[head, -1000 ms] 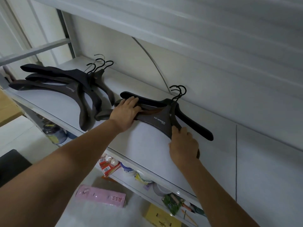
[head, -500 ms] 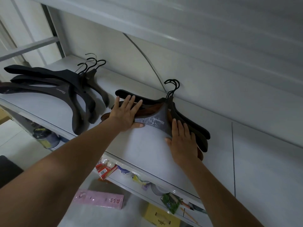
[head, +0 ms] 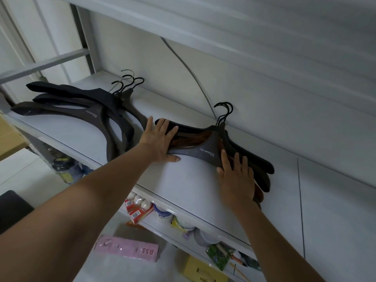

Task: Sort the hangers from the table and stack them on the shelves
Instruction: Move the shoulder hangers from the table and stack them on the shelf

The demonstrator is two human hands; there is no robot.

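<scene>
A stack of dark and reddish-brown wooden hangers (head: pixel 205 152) lies flat on the white shelf (head: pixel 191 186), hooks against the back wall. My left hand (head: pixel 159 140) rests flat, fingers spread, on the stack's left arm. My right hand (head: pixel 237 178) lies flat with fingers apart on the stack's right arm. Neither hand grips anything. A second stack of dark hangers (head: pixel 81 106) lies further left on the same shelf, apart from both hands.
A shelf board runs overhead. The lower shelf holds packets (head: pixel 138 206), tubs (head: pixel 162 213) and a jar (head: pixel 65 167). A pink box (head: pixel 127 248) and a yellow box (head: pixel 201 270) lie below. A grey cable (head: pixel 189 74) runs down the back wall.
Both hands went from holding the hanger arms to lying flat with fingers spread. The stack now sits squared up, closer to the wall.
</scene>
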